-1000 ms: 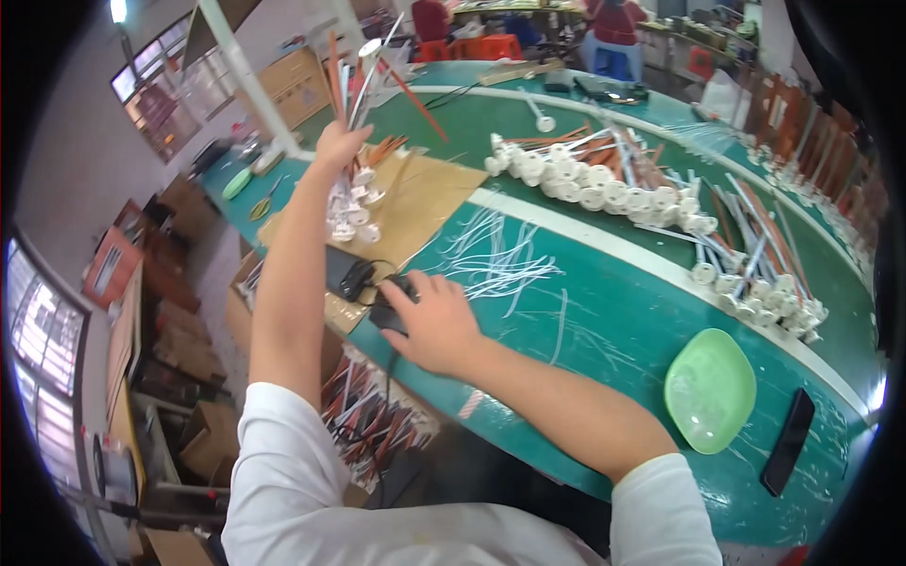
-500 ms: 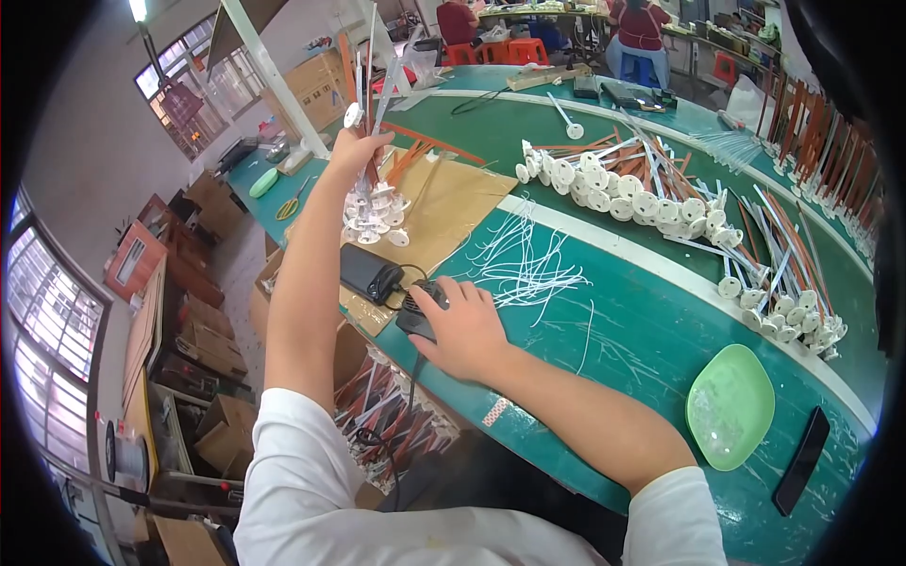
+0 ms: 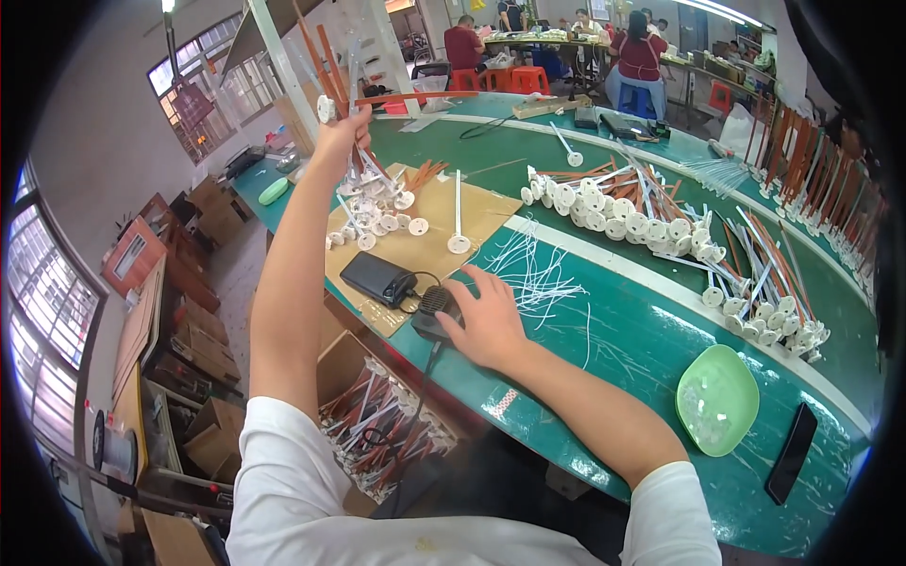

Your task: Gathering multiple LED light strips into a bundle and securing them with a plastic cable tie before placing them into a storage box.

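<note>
My left hand (image 3: pixel 343 143) is raised over the far left of the bench, its fingers wrapped round a bundle of brown and clear strips (image 3: pixel 332 66). One white disc end shows beside my fist. Below the fist, a cluster of white discs on strips (image 3: pixel 382 203) rests on the brown cardboard sheet (image 3: pixel 439 193). A single white-disc strip (image 3: pixel 459 217) lies apart on the sheet. My right hand (image 3: pixel 489 316) lies beside a small black corded device (image 3: pixel 436 307), thumb and fingers spread at its edge. Next to it sits a black box (image 3: pixel 376 275) with a cable.
Thin white ties (image 3: pixel 533 274) are strewn on the green bench. Beyond lies a long pile of white-disc strips (image 3: pixel 604 208). A green dish (image 3: pixel 717 401) and a black phone (image 3: pixel 791 453) are at right. An open carton (image 3: pixel 377 424) of strips stands below the bench. People sit farther off.
My left hand has risen slightly with the bundle, and discs beneath it have spread over the cardboard. A single strip now lies apart. My right hand's fingers have shifted off the black device's top.
</note>
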`<state>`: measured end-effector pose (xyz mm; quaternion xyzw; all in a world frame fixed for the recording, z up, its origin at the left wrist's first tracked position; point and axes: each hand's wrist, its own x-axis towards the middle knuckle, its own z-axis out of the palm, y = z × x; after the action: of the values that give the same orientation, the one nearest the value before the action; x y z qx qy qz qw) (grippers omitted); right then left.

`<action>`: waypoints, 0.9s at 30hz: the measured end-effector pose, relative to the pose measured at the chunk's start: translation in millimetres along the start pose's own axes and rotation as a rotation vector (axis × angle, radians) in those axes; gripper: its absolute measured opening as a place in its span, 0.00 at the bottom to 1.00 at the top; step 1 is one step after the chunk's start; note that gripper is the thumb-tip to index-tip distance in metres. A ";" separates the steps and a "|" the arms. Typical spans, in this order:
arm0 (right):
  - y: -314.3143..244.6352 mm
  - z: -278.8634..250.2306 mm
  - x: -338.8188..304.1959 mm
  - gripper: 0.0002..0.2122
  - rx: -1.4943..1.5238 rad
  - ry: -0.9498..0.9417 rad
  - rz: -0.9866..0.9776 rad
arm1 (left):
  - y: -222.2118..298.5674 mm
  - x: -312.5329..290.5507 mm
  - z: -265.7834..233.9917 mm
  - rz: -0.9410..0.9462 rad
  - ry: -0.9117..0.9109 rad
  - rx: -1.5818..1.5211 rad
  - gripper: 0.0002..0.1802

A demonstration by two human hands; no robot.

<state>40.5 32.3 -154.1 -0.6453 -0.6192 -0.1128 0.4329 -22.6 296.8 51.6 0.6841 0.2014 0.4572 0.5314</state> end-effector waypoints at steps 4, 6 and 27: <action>11.7 -2.2 16.5 0.18 0.229 0.174 0.060 | 25.9 -17.7 10.2 0.061 -0.017 -0.094 0.08; 8.1 -9.5 31.6 0.17 0.305 0.176 0.161 | 37.4 -28.6 13.4 0.080 -0.039 -0.097 0.09; 0.6 -291.3 16.8 0.16 0.756 0.903 0.329 | 31.6 -188.9 286.4 -0.114 -0.966 -0.419 0.16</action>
<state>158.3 -159.3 31.8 -0.4225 -0.2642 -0.0792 0.8634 116.6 -13.8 -2.2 0.6839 -0.1254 0.0908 0.7130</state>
